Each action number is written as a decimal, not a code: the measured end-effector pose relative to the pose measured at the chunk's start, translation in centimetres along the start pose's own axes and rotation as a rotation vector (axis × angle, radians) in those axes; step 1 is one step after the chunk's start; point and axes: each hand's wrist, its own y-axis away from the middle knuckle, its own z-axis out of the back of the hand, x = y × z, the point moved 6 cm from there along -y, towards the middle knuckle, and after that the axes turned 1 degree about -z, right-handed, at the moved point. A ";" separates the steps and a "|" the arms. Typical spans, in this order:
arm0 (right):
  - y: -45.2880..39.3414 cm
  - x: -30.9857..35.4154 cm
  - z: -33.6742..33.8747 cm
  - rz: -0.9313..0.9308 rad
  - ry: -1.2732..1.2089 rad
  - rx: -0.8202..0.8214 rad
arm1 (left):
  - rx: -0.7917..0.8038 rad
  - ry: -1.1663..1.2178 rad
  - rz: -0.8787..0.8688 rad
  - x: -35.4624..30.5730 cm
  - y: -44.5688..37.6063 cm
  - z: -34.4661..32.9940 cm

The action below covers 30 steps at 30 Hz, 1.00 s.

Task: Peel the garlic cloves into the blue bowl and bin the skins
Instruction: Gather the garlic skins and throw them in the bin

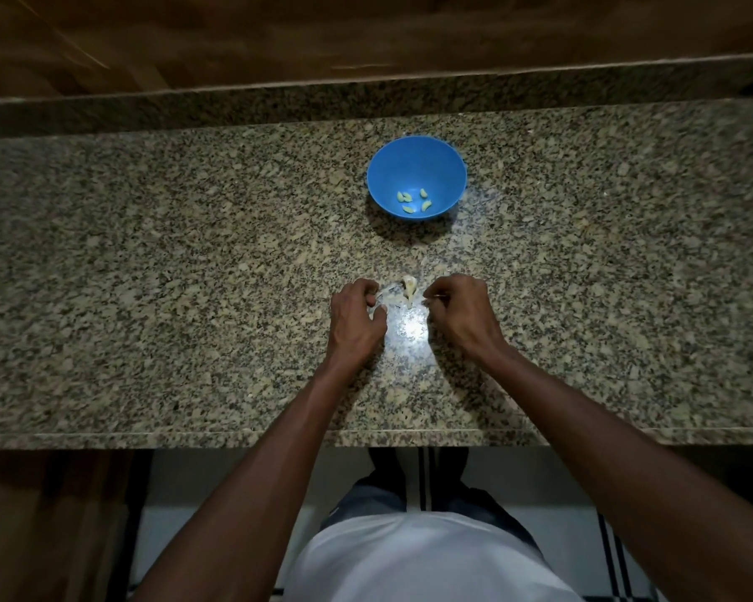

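A blue bowl [417, 176] stands on the granite counter [148, 275] and holds several peeled garlic cloves [414, 201]. Nearer to me, a small heap of pale garlic skins [403, 295] with a stalk piece lies between my hands. My left hand [357, 317] has its fingers curled onto the skins at the heap's left side. My right hand [461, 308] is curled at the heap's right side, and its fingertips pinch a thin bit of skin. Whatever lies under the fingers is hidden.
A raised granite ledge [366, 102] runs along the back of the counter, with wood panelling [279, 32] behind it. The counter's front edge [192, 436] lies close to my body. No bin shows in view.
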 end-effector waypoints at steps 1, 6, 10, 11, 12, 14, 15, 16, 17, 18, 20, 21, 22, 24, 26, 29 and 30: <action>-0.1 0.1 -0.1 -0.005 0.002 0.007 | -0.001 0.007 -0.003 0.1 -0.1 -0.1; -0.7 0.4 -0.9 -0.006 0.131 0.086 | -0.011 0.032 -0.038 0.2 -0.4 -0.2; -0.6 2.0 -0.8 0.136 0.280 0.132 | -0.007 0.030 -0.042 0.4 -0.7 -0.3; -0.5 2.4 -0.9 0.180 0.339 0.144 | -0.010 0.029 -0.040 0.3 -0.8 -0.3; -0.4 2.6 -1.0 0.222 0.389 0.147 | -0.013 0.028 -0.038 0.3 -0.8 -0.3; -0.3 2.5 -1.5 0.267 0.451 0.144 | -0.013 0.023 -0.033 0.1 -1.0 -0.3; -0.3 2.5 -1.7 0.272 0.478 0.150 | -0.012 0.020 -0.030 0.1 -1.0 -0.3; -0.3 2.5 -1.9 0.281 0.507 0.147 | -0.011 0.017 -0.029 0.0 -1.0 -0.2; -0.3 2.6 -1.9 0.288 0.528 0.140 | -0.011 0.015 -0.028 0.0 -1.0 -0.2; -0.3 2.5 -2.0 0.294 0.536 0.129 | -0.011 0.014 -0.027 0.0 -1.1 -0.3; -0.1 2.4 -2.1 0.315 0.546 0.119 | -0.011 0.012 -0.024 0.0 -1.1 -0.3; 0.0 2.4 -2.2 0.330 0.549 0.120 | -0.010 0.011 -0.022 -0.1 -1.1 -0.2; 0.2 2.5 -2.1 0.346 0.554 0.121 | -0.013 0.011 -0.024 -0.2 -1.1 -0.2; 0.4 2.6 -2.0 0.377 0.560 0.108 | -0.021 0.007 -0.025 -0.2 -1.2 -0.2; 0.4 2.9 -1.8 0.410 0.553 0.090 | -0.034 -0.002 -0.019 -0.3 -1.2 -0.3; 0.5 3.3 -2.1 0.464 0.607 0.127 | -0.051 -0.028 -0.014 -0.5 -1.2 -0.3; 0.5 3.3 -2.3 0.486 0.636 0.151 | -0.057 -0.033 -0.014 -0.6 -1.2 -0.3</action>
